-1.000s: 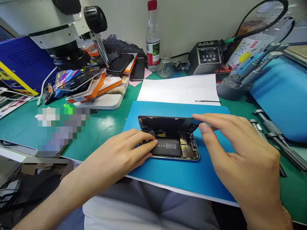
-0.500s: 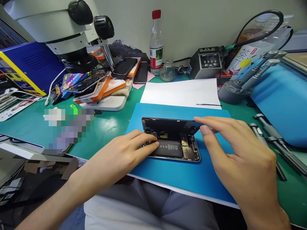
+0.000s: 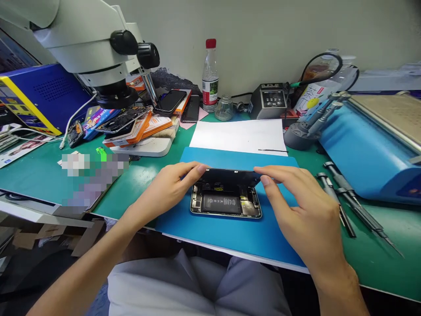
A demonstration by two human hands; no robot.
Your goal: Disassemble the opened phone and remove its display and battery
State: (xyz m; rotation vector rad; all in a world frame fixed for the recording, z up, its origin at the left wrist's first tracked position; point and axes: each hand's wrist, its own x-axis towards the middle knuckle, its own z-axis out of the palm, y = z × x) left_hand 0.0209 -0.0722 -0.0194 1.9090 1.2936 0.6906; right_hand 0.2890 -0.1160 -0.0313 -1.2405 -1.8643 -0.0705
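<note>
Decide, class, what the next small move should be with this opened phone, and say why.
Probably lower the screen slowly and evenly toward the phone's open body. The screen stands tilted above it, with the left hand and right hand at opposite ends of its upper edge, so both could guide it down over the exposed battery.

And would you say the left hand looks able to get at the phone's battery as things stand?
Probably yes: the battery lies exposed, though the left hand would likely have to leave the raised screen.
</note>
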